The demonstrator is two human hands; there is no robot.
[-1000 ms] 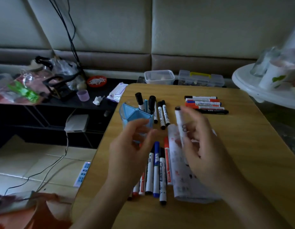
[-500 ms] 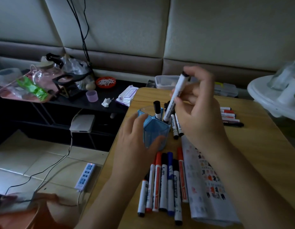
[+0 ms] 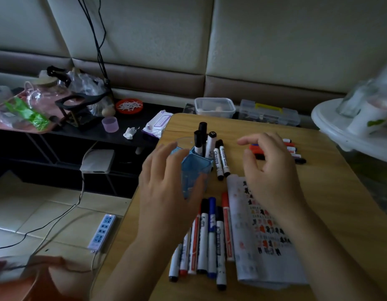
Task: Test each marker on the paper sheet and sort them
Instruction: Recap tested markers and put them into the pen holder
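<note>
Wooden table [image 3: 331, 192] — three markers [image 3: 198, 142] in holder [image 3: 195, 170]

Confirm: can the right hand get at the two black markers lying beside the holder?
Probably yes. The right hand hovers empty just right of the black markers, with nothing between them. The holder and left hand sit on their far side, out of the way.

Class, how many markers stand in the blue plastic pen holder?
3 in the blue plastic pen holder: two black-capped markers at its left, one white-barrelled marker at right. The left hand may hide others.
</note>
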